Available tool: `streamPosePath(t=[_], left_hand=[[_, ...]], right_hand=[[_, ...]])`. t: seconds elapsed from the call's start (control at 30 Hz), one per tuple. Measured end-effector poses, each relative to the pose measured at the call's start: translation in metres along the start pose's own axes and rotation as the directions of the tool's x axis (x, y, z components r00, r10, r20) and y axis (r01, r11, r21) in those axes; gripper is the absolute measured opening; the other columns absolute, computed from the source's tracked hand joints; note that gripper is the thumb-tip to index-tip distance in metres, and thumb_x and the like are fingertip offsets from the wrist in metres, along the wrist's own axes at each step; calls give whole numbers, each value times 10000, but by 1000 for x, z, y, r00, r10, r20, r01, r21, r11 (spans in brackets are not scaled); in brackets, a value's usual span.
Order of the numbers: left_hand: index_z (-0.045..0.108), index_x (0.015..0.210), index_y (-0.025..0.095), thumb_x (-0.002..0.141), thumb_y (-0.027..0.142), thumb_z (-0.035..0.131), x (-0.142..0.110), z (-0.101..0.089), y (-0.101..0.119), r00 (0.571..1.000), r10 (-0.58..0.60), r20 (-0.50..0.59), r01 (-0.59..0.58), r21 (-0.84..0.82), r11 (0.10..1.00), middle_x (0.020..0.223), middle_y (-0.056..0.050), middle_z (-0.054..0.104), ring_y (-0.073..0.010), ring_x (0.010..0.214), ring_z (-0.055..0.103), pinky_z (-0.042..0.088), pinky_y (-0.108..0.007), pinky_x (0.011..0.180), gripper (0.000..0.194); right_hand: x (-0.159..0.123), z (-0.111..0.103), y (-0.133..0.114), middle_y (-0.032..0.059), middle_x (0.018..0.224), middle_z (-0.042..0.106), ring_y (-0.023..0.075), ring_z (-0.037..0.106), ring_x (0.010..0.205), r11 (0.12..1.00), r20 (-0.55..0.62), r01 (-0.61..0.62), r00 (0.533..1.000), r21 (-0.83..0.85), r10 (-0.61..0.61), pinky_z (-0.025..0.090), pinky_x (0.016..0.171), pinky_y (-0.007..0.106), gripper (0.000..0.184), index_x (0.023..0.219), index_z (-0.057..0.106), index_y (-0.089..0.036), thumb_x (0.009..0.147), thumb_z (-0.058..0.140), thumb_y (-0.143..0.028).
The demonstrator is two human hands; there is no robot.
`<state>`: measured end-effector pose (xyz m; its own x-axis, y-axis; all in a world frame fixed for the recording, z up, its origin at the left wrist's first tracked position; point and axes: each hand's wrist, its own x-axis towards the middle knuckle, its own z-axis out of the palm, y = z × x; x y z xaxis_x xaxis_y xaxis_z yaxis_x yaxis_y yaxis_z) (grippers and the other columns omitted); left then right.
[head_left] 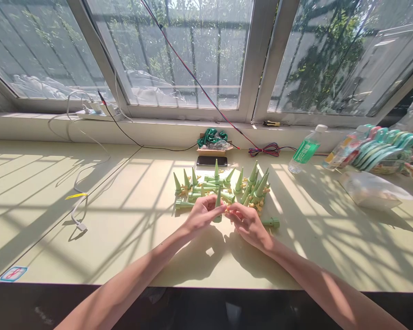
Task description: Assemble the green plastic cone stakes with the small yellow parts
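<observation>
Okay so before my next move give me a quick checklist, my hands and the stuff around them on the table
1. Left hand holding a pointed green plastic cone: ok.
2. Right hand firmly gripping the small yellow-orange piece: cannot tell; fingertips hide most of it.
3. Space beside the right hand free of loose parts: not ok; a green plastic piece lies there, partly hidden.
4. Flat black phone away from both hands: ok, beyond the green cones.
5. Clear plastic bottle with green label away from both hands: ok.
</observation>
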<state>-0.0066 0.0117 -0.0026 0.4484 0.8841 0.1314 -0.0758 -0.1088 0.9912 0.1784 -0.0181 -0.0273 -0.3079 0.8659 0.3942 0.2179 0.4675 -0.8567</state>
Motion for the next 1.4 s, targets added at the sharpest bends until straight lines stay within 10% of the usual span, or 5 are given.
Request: streamPosePath(t=[0.93,1.4], left_hand=[[679,780,134,800,453,759,-2,6,6,994,68,-87,-47,222,974,638,17,512,-87,537,440,327,-215,488,330],[626,730,166,898,301,621,-5,5,7,974,224,-42,-167,539,826,638,28,476,-96,561,356,278,-230,525,215]], right_hand=[[0,-2,-7,-17,656,494,104,389,542,997,-12,-73,997,6,73,297,496,244,168,846,577,-182,933,537,-321],[0,-1,-8,-54,573,466,97,458,425,963,24,-203,979,175,202,375,426,236,221,849,576,-188,930,592,-393]])
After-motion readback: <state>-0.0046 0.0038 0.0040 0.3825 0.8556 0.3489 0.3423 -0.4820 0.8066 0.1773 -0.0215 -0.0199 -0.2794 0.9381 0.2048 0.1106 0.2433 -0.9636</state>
